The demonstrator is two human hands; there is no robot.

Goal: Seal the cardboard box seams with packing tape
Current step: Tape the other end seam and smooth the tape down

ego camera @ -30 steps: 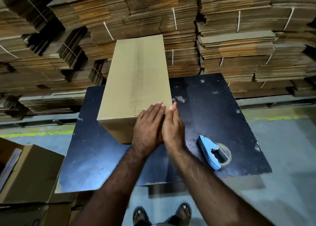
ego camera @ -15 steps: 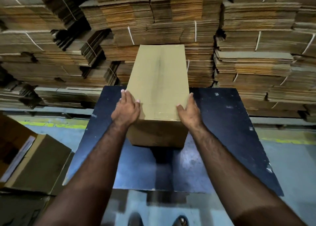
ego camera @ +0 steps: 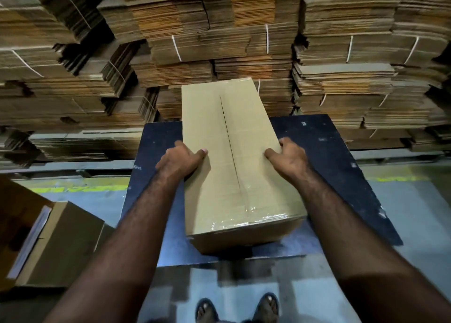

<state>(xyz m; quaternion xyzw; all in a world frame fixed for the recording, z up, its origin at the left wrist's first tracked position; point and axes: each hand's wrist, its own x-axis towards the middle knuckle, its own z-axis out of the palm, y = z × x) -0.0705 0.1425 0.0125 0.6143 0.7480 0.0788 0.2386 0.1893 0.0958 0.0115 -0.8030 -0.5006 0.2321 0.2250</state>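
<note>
Fingers of left hand [ego camera: 180, 161] and right hand [ego camera: 288, 157] curl over cardboard box [ego camera: 234, 166] long edges on black table [ego camera: 341, 166]. Centre seam partly untaped; risk box sliding off, flaps springing open.

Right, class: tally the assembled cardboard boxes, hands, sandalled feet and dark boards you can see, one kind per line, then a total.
Assembled boxes: 2, box on the board, box on the floor
Hands: 2, left hand, right hand
Feet: 2
Boards: 1
Total: 7

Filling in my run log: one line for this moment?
stage: handling | cardboard box on black table | left hand, right hand grip sides | tape at near edge
</note>
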